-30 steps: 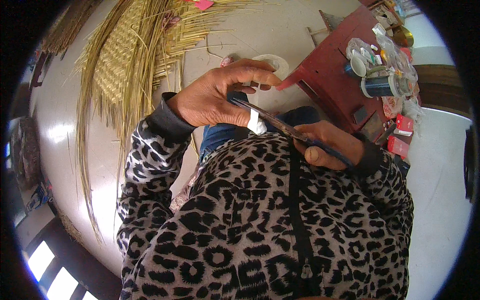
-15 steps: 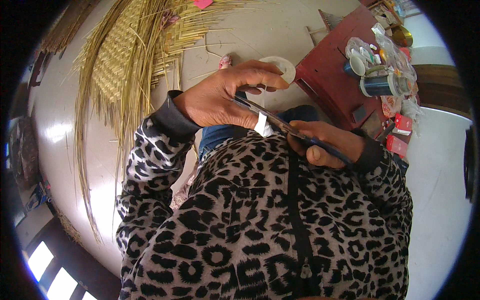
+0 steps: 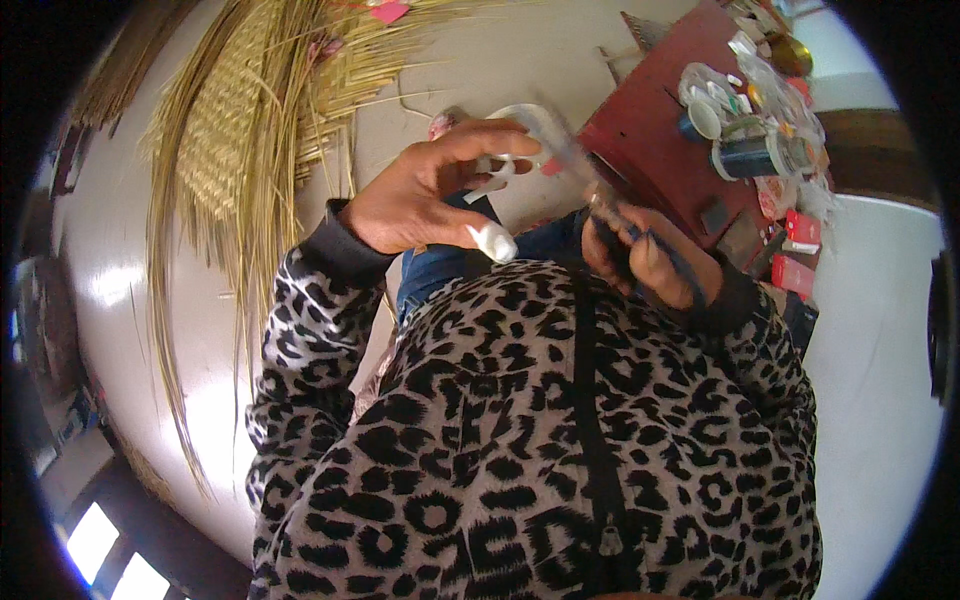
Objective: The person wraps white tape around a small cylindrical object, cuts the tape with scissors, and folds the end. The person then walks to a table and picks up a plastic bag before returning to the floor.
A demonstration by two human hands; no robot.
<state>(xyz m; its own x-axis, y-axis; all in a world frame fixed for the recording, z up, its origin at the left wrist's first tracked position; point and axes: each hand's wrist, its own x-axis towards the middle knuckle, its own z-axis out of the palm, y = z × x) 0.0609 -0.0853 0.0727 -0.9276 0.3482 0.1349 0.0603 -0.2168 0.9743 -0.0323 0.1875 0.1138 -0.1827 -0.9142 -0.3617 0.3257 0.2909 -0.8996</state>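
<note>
R hand [image 3: 655,265] is wrapped tight round a long dark tool [image 3: 611,208], looks like scissors; its upper end is smeared by motion blur, so blade pos. & tip are unclear, and the grip hides part of the handle. L hand [image 3: 425,195] is opp., thumb well apart from the curled fingers, w/ a white wrap [image 3: 494,242] round the thumb tip. A white strip [image 3: 488,190] is by those fingers; can't tell if they pinch it. Pale round thing [image 3: 518,112] behind is part-hidden by fingers & blur; kind & contact unclear. Woven straw mat [image 3: 225,150] runs off the top edge; on the red tabletop [image 3: 645,110], clear plastic [image 3: 772,88] obscures small items.
</note>
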